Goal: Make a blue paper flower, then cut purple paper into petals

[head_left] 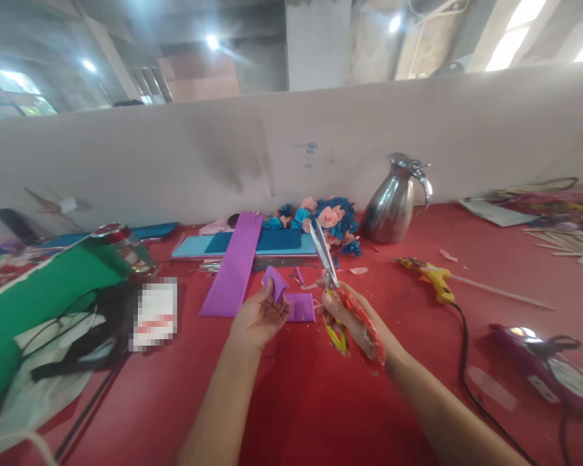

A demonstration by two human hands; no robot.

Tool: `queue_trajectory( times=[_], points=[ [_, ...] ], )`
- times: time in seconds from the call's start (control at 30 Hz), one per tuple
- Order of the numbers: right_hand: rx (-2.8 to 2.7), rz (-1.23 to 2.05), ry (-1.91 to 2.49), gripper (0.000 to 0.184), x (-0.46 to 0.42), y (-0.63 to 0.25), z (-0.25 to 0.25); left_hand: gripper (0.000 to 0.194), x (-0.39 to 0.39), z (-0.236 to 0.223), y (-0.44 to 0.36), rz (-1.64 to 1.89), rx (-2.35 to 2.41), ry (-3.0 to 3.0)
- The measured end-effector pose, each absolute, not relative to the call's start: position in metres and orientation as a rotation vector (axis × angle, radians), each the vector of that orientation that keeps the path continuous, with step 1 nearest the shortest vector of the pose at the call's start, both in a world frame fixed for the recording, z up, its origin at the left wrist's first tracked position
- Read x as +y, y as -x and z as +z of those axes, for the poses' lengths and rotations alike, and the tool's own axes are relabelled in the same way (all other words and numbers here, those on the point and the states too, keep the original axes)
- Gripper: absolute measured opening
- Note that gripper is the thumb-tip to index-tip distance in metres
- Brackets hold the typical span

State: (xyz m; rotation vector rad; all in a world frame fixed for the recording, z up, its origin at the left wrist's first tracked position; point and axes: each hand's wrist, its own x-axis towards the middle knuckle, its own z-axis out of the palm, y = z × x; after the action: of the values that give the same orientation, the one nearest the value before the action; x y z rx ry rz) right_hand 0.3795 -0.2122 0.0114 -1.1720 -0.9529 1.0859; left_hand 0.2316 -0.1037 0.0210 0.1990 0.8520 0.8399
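Observation:
Between the thumb and fingers of my left hand (261,317) is a small folded piece of purple paper (275,285). My right hand (356,317) grips a pair of scissors (326,252), blades pointing up and away from me; one handle looks wrapped in red, the other is yellow. Behind my left hand a flat purple rectangle (301,307) lies on the red table (291,414). A long purple paper strip (233,265) rests across stacked blue sheets (189,245). Beyond the scissors sit pink and blue paper flowers (328,217).
A steel jug (392,200) stands by the back wall. To the right are a yellow glue gun (437,281) with its cord and a dark red device (543,362). On the left are a green box (53,298), a glass jar (126,249) and a black bag (92,343).

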Motion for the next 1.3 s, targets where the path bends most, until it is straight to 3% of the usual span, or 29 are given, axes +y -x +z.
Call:
queue_trajectory(
  times=[0.43,0.73,1.3],
  points=[
    [-1.038,1.575,1.127,0.048,-0.238,-0.362,0.002,0.018,-0.084,0.031,-0.207,1.019,0.748,0.071],
    [-1.171,1.588,1.069,0.042,-0.239,-0.36,-0.003,0.022,-0.09,0.039,-0.213,1.0,0.751,-0.029],
    [-1.32,1.616,1.15,0.051,-0.235,-0.368,0.001,0.022,-0.092,0.043,-0.214,1.016,0.742,0.038]
  ],
)
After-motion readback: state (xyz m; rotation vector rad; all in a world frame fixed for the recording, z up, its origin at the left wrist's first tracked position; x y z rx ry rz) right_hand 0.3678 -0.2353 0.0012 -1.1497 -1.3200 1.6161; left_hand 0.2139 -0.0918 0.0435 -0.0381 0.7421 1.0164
